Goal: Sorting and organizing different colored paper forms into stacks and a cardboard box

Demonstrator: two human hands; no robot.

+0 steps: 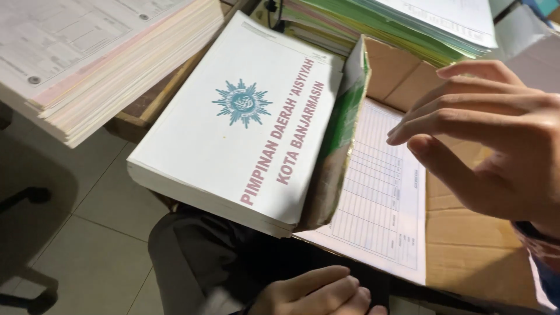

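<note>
Matt paper stack (233, 122) – rough brown cardboard box (466, 251).

There are two hands, a left one (318, 291) and a right one (496, 134), three stacks of paper (a white stack (233, 122), a pale pink stack (99, 58) and a green stack (396, 26)), one cardboard box (466, 245) and one lined sheet (379, 198).

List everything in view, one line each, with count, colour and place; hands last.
Thick pad of paper: one, white cover with teal emblem and pink lettering, centre.
Ruled form sheet: one, white, inside the box.
Cardboard box: one, brown, right; green-edged flap upright.
Paper stack: one, white and pink, top left.
Greenish paper stack: one, top right.
Floor tiles: grey, lower left.
Left hand: bottom centre, curled.
Right hand: right, open above the box.
</note>
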